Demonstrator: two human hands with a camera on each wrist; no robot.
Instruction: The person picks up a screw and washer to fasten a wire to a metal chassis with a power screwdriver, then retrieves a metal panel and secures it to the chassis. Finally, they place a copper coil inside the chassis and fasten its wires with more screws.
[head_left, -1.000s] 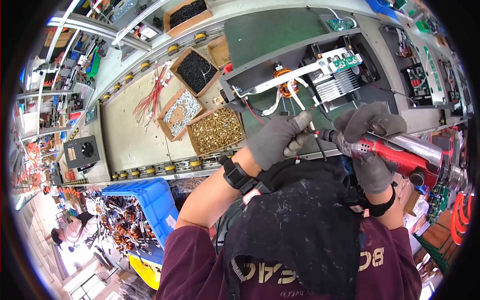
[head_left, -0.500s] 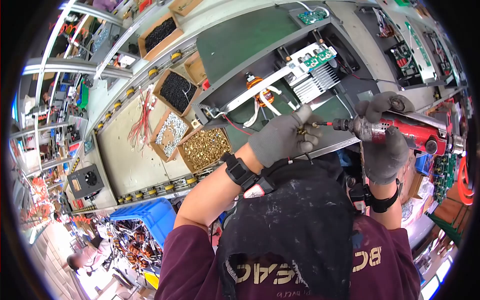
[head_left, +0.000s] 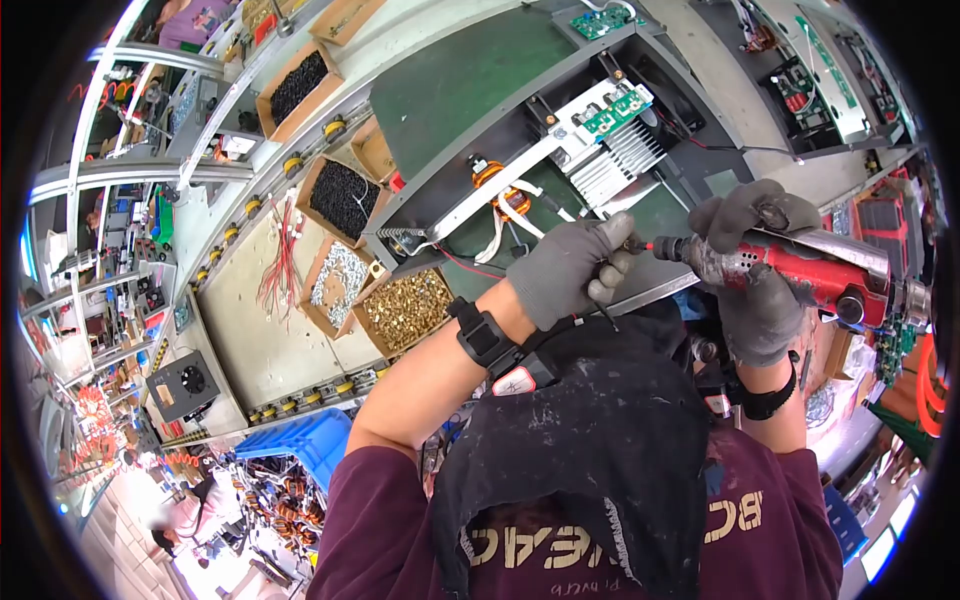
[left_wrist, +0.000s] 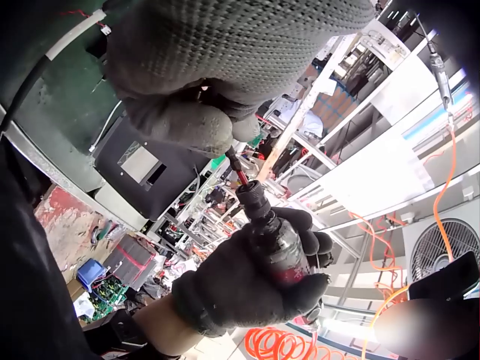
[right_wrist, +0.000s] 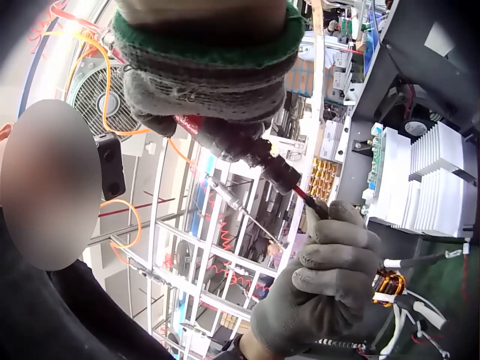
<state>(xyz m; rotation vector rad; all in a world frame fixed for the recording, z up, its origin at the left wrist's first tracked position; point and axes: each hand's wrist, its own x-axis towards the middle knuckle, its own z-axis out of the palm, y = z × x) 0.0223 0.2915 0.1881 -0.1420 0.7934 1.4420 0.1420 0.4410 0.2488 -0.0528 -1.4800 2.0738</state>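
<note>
My gloved right hand [head_left: 757, 325] grips a red power screwdriver [head_left: 825, 285], held level with its chuck toward the left. From the chuck juts a slim bit with a red band [left_wrist: 242, 178]. My gloved left hand [head_left: 560, 275] has its fingers curled, and thumb and fingertips meet the bit's dark end. Small brass-coloured screws in those fingers are mostly hidden now. Just beyond the hands lies an open dark metal housing [head_left: 425, 200], holding a finned heat sink [head_left: 615, 170], a green circuit board [head_left: 615, 115] and a copper coil [head_left: 490, 178] with white leads.
Boxes of brass screws [head_left: 405, 305], silver screws [head_left: 340, 285] and black screws [head_left: 343, 200] stand left of the housing. Red wires [head_left: 283, 260] lie beside them. Another housing [head_left: 820, 100] is at the right. A blue crate [head_left: 320, 440] holds coils at lower left.
Half a second ago the bit's tip stood apart from my left fingers, where brass-coloured pieces showed; now it meets them. The head view has shifted, and the housing appears further left and up.
</note>
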